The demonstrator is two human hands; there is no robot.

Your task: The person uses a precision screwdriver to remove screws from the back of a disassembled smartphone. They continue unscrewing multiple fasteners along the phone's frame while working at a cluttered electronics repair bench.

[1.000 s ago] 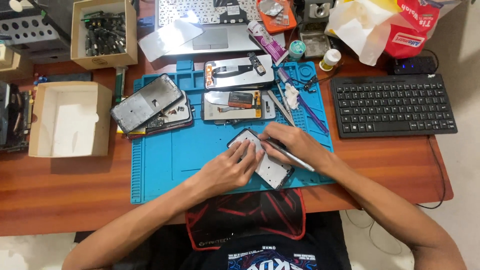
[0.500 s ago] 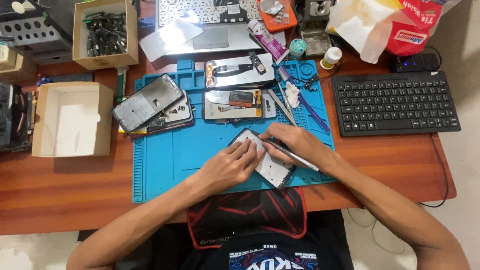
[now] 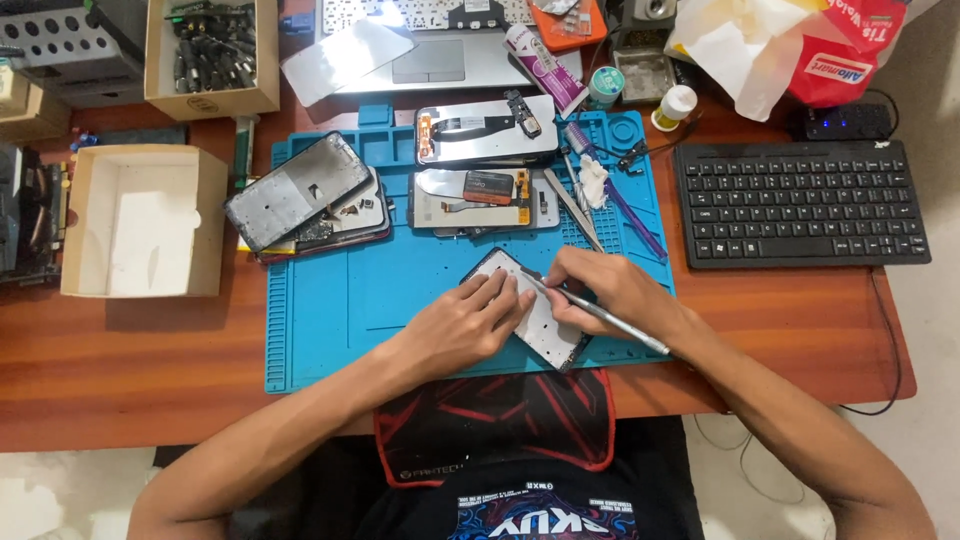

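At the lower centre of the frame a red-and-black pad (image 3: 495,420) is draped over the near edge of the bench (image 3: 130,370). Just above it, on the blue repair mat (image 3: 330,320), a phone panel (image 3: 535,310) is lain at a slant, and both hands are gathered on it. The left hand (image 3: 465,325) is spread flat with its fingers pressed on the panel's left part, so the panel is pinned down rather than gripped. The right hand (image 3: 615,290) is closed around a thin metal tool (image 3: 595,312), whose tip is set against the panel's upper edge. Compared with half a second and a second ago, little is changed: the panel is kept in the same place, the left hand is left pressing, and the tool is held at nearly the same angle, so the prying work is judged to be still under way, with no part seen lifted free. Further up the mat, two opened phone bodies (image 3: 485,165) are laid side by side at centre, with stacked phone frames (image 3: 305,195) to the left. An open cardboard box (image 3: 140,220) is seen at left, a black keyboard (image 3: 800,205) at right, and a laptop (image 3: 440,50) at the top.
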